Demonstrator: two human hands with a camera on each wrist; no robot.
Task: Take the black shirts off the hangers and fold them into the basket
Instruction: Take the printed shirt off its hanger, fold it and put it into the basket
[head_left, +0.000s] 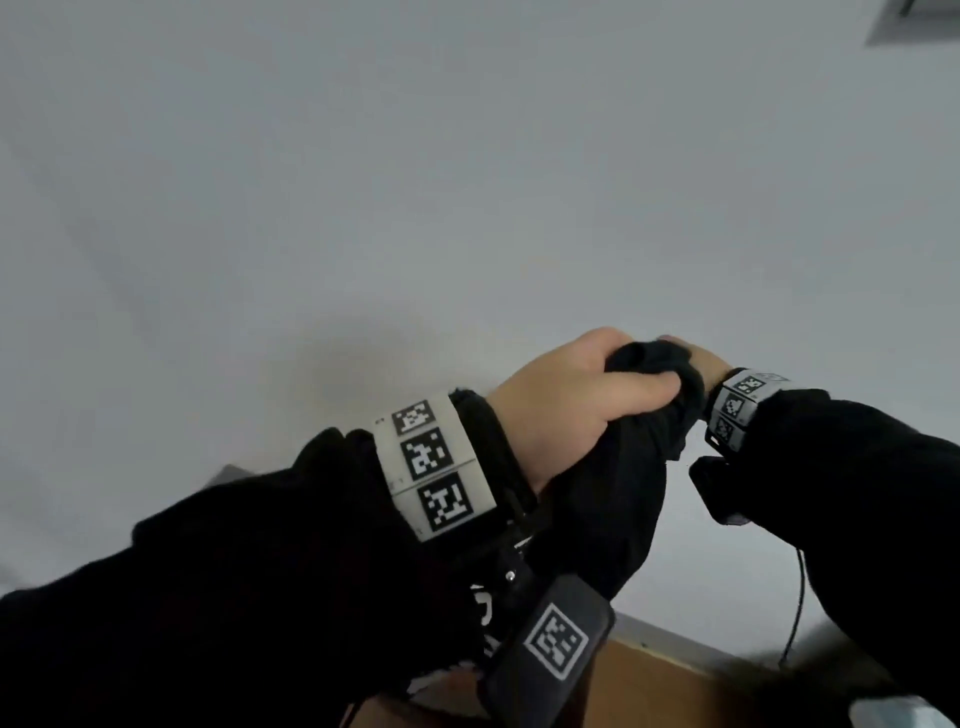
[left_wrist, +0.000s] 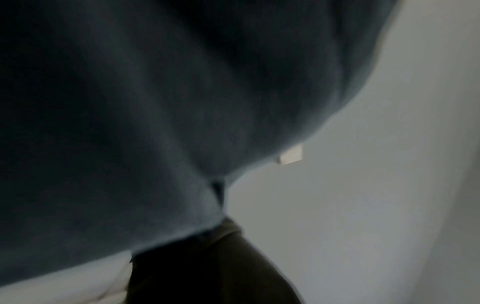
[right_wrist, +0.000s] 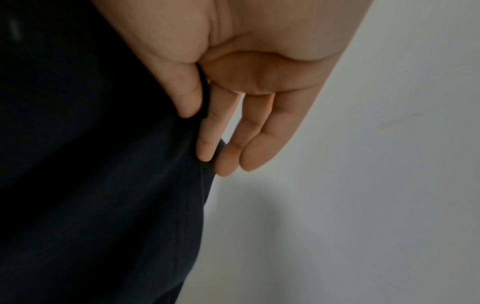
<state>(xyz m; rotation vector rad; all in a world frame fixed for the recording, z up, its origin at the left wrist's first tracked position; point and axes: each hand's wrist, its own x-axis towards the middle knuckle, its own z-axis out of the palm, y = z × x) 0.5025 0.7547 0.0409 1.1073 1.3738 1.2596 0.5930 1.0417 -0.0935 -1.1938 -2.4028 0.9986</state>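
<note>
black shirt (head_left: 613, 483): 1 | hands: 2, left hand (head_left: 566, 400), right hand (head_left: 704, 364) | marker wristbands (head_left: 431, 465): 2

— What colour is the shirt (head_left: 613, 483)?
— Black; it looks blue-grey in the blurred left wrist view.
— The wristbands (head_left: 434, 465)?
— White, with black-and-white square markers. The wall (head_left: 363, 182) is pale grey.

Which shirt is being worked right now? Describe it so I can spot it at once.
Start at the pale wall filling the head view, then drop to where the two wrists meet. The black shirt is bunched there, gripped by the left hand and pinched by the right hand. Unlike the black sleeves, it hangs loose below the fists.
</note>
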